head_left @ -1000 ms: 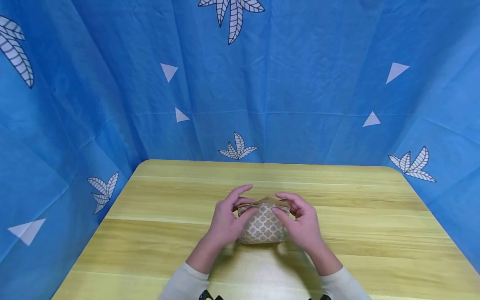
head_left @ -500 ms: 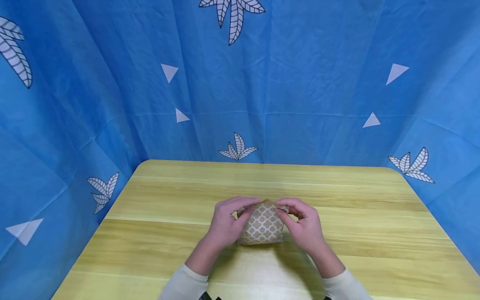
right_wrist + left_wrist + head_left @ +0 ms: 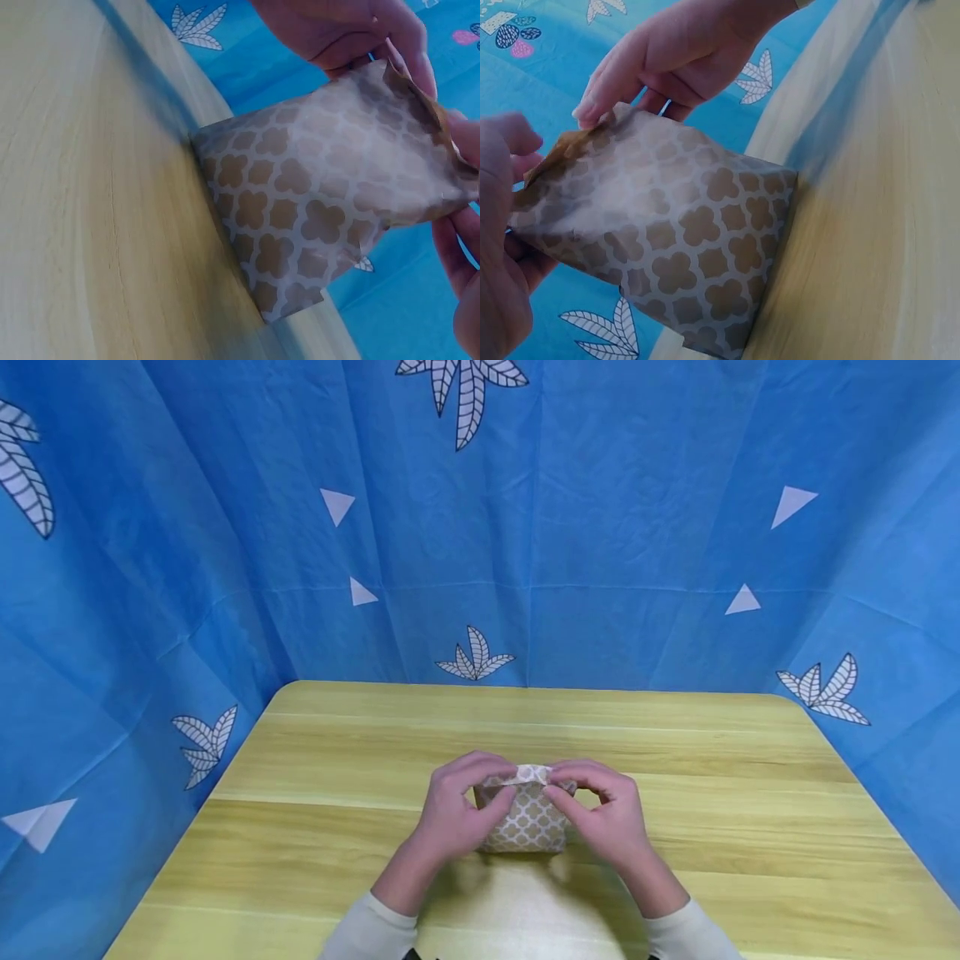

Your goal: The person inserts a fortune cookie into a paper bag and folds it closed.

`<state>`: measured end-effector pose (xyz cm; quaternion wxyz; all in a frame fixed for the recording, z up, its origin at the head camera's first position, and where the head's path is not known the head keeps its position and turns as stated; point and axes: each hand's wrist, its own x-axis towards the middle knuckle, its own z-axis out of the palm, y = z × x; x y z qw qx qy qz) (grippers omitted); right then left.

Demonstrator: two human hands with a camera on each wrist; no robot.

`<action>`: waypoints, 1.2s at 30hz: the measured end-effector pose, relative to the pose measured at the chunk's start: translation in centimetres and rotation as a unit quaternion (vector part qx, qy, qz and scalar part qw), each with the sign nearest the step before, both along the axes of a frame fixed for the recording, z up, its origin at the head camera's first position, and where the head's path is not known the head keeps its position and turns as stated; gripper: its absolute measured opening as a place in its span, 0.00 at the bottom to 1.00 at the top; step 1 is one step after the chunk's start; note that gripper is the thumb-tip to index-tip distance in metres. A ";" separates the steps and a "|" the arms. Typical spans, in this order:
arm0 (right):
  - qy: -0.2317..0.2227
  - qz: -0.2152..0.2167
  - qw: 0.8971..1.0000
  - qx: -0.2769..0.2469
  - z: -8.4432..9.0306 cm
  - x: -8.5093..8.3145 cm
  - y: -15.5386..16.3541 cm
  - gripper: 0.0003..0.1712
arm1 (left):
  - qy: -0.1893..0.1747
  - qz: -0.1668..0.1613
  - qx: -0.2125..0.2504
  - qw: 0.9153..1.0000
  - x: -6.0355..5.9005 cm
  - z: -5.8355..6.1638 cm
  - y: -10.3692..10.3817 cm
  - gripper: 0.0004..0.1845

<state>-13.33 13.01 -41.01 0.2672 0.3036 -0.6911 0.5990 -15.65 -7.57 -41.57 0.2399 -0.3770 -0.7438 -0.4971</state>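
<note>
A brown paper bag with a white lattice pattern stands on the table in front of me. Its top edge is folded over toward me, and a pale patterned strip shows there. My left hand pinches the fold's left end between thumb and fingers. At the other end, my right hand pinches it the same way. Both wrist views show the bag from the side, its lower end against the table and its plain brown inner edge at the mouth. What the bag holds is hidden.
The light wooden table spreads out on all sides of the bag. Behind it and along its sides hangs a blue cloth with white leaves and triangles.
The bag's brown mouth edge stood up a second ago; now the top is folded toward me. My fingers have come down and closed in on the fold. The bag's base stays about where it was.
</note>
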 end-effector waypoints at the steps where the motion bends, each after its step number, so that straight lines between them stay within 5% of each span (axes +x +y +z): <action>1: 0.002 -0.008 1.000 -0.001 0.0 0.0 -0.1 0.13 | 0.005 0.003 0.001 1.000 0.0 0.0 0.1 0.08; 11: -0.041 -0.064 0.997 -0.017 -1.2 -0.3 0.2 0.16 | 0.014 0.042 0.016 0.999 0.0 0.2 0.6 0.16; 21: -0.020 -0.012 0.999 -0.030 0.3 0.3 -0.3 0.21 | -0.012 0.010 0.051 0.999 1.7 3.4 1.2 0.23; 36: -0.059 -0.010 0.998 0.009 1.8 -0.2 -2.0 0.21 | -0.018 0.012 0.055 0.998 1.8 3.6 1.4 0.23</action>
